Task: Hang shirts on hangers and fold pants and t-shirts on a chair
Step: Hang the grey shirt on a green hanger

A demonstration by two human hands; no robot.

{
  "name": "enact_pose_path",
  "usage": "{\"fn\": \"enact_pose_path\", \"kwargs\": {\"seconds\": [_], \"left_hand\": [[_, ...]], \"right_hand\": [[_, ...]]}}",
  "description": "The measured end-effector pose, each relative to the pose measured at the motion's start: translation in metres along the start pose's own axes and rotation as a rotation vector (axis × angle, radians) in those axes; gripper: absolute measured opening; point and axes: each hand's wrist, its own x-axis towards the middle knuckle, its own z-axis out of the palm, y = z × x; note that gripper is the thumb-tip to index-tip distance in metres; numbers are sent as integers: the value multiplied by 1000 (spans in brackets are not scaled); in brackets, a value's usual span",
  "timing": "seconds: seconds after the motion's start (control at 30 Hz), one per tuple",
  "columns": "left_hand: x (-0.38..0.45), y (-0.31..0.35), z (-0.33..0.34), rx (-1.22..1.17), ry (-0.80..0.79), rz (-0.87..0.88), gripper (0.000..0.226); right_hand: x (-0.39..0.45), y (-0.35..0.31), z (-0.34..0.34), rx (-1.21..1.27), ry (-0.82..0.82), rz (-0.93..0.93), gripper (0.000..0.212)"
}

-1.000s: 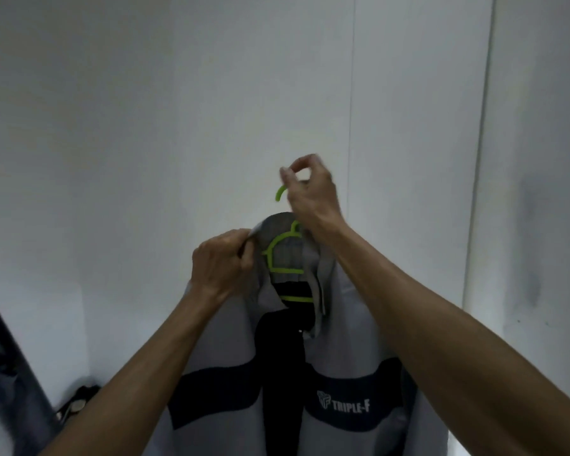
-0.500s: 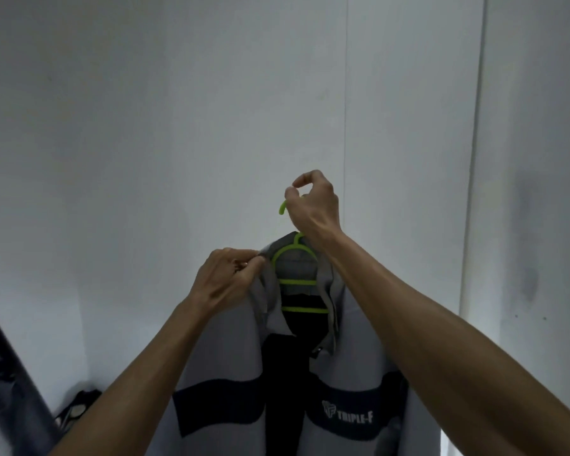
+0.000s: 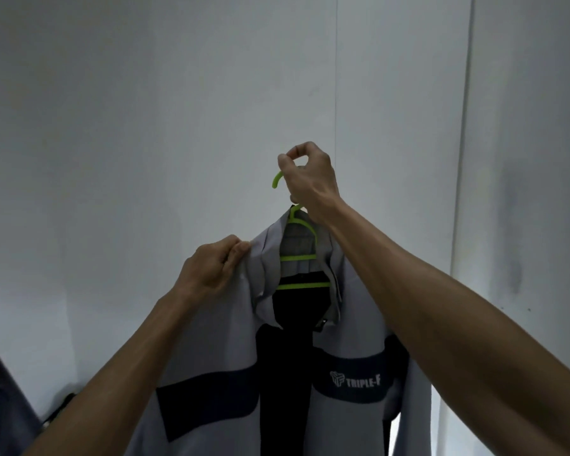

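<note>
Right hand curled round hook of green hanger, held up before white wall; left hand pinching shoulder of grey shirt with dark chest band, draped on hanger

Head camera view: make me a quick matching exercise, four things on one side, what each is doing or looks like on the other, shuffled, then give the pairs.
Column one:
1. left hand
2. right hand
3. hanger
4. shirt

Column two:
A. bright green
B. grips the hanger's hook
C. grey with a dark band and a TRIPLE-F logo
D. pinches the shirt's shoulder

Pairs: 1-D, 2-B, 3-A, 4-C
</note>
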Motion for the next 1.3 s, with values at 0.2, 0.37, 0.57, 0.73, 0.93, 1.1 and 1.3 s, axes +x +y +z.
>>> {"fn": "enact_pose_path", "kwargs": {"seconds": [0.2,0.37,0.57,0.73,0.93,1.1,1.3], "left_hand": [[12,-8,-1,103,117,-117,51],[20,-18,-11,134,164,-193,48],[14,-43,-26,202,227,-219,42],[10,-41,-31,161,249,-188,42],[7,-35,-46,118,244,-162,38],[9,-39,-44,28,161,-95,43],[18,-46,-25,-124,-118,52,39]], "right_hand": [[-53,36,-13,-437,37,-230,48],[-110,103,-13,-875,-155,-140,56],[-104,60,-36,-634,-192,-220,16],[-100,53,-45,-430,-555,-99,8],[-46,92,-63,-642,-426,-39,35],[-46,86,-57,-505,-527,-103,37],[-52,99,-63,-598,-348,-156,32]]}}
